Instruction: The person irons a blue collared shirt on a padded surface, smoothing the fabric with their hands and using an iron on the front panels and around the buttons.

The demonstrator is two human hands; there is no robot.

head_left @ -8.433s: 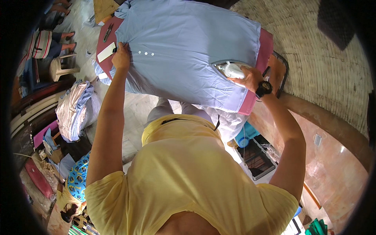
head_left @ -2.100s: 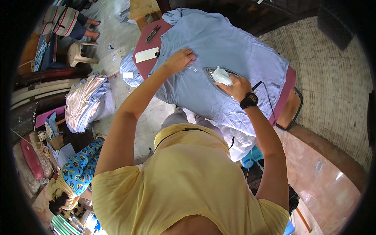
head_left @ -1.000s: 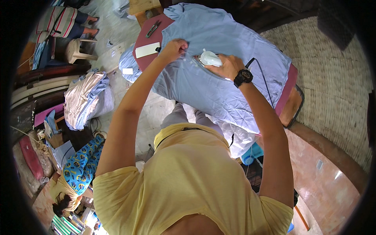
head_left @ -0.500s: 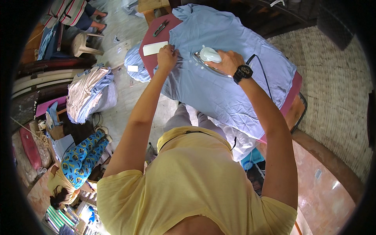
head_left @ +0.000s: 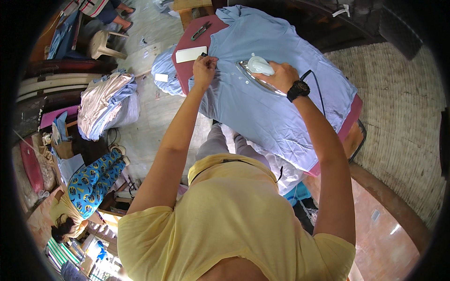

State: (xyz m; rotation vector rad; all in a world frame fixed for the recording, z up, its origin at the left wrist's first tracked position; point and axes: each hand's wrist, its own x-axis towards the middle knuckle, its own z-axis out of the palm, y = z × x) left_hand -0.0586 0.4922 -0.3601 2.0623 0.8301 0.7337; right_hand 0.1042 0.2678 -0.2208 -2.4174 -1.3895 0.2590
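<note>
A light blue shirt [head_left: 281,112] lies spread over a maroon-topped ironing board [head_left: 190,35]. My right hand [head_left: 283,77], with a black watch on its wrist, grips an iron [head_left: 260,66] with a pale handle. The iron's metal soleplate rests on the shirt, beside a few small white buttons. At the shirt's left edge is my left hand [head_left: 204,71], its fingers drawn together at the cloth, apparently pinching it. A small dark spot shows by its fingertips. Just beyond lies a white flat rectangular thing [head_left: 191,54], with thread snips [head_left: 201,31] farther off on the board.
The iron's black cord [head_left: 318,91] runs across the shirt's right side. A bundled blue cloth [head_left: 164,70] hangs by the board's left end. Left stand a clothes pile [head_left: 105,103] and a plastic stool [head_left: 105,44]. Another person [head_left: 89,192] is bent over at the lower left.
The whole view has shifted slightly. My left hand has drawn a little toward me, away from the white rectangle. The iron stays at about the same place on the shirt.
</note>
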